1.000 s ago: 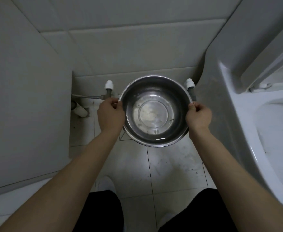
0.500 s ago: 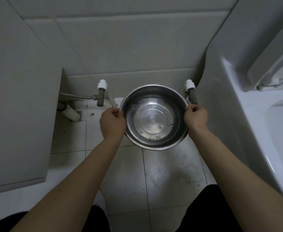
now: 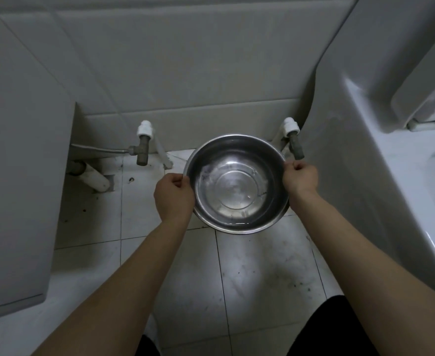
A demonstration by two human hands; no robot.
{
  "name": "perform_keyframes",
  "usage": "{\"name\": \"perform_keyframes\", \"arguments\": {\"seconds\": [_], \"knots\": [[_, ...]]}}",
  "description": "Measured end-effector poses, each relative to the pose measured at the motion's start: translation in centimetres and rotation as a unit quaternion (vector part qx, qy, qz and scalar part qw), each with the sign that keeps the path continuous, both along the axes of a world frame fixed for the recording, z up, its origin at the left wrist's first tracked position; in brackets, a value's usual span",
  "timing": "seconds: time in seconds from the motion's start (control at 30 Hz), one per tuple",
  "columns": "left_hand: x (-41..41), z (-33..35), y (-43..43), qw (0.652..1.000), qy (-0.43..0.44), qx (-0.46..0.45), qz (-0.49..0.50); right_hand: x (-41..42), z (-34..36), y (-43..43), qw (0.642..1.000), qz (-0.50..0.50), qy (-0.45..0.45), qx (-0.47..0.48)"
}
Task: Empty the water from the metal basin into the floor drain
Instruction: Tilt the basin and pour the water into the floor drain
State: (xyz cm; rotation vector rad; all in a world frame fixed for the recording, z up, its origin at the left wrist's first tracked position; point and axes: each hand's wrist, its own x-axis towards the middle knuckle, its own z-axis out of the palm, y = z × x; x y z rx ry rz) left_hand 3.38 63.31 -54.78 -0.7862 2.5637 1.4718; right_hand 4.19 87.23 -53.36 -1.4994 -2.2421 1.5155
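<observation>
A round metal basin (image 3: 237,186) hangs level above the tiled floor, with shallow water lying in its bottom. My left hand (image 3: 173,196) grips the basin's left rim and my right hand (image 3: 300,177) grips its right rim. Both arms reach forward from the bottom of the view. A dark floor opening (image 3: 109,182) shows at the left where a white pipe goes into the tiles; I cannot tell whether it is the drain.
Two wall valves with white caps, left valve (image 3: 143,143) and right valve (image 3: 293,140), stick out low on the tiled wall. A white toilet (image 3: 391,176) fills the right side. A grey cabinet (image 3: 18,188) stands at the left. The dirty tiled floor (image 3: 250,278) lies below.
The basin and both hands have moved down toward the floor and slightly forward, nearer the wall valves. The grip on both rims is unchanged.
</observation>
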Motion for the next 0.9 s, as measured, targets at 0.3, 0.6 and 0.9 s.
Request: {"name": "perform_keyframes", "arguments": {"seconds": [0.3, 0.6, 0.9], "knots": [[0.1, -2.7, 0.1, 0.999, -0.009, 0.024, 0.022, -1.1, -1.9, 0.0, 1.0, -0.014, 0.005, 0.003], [0.7, -5.0, -0.1, 0.999, -0.021, 0.024, 0.023, -1.7, -3.7, -0.5, 1.0, -0.001, -0.009, 0.0], [1.1, -6.7, -0.5, 0.999, -0.042, 0.014, 0.017, -2.5, -4.5, -0.9, 0.999, 0.016, -0.027, -0.007]]}}
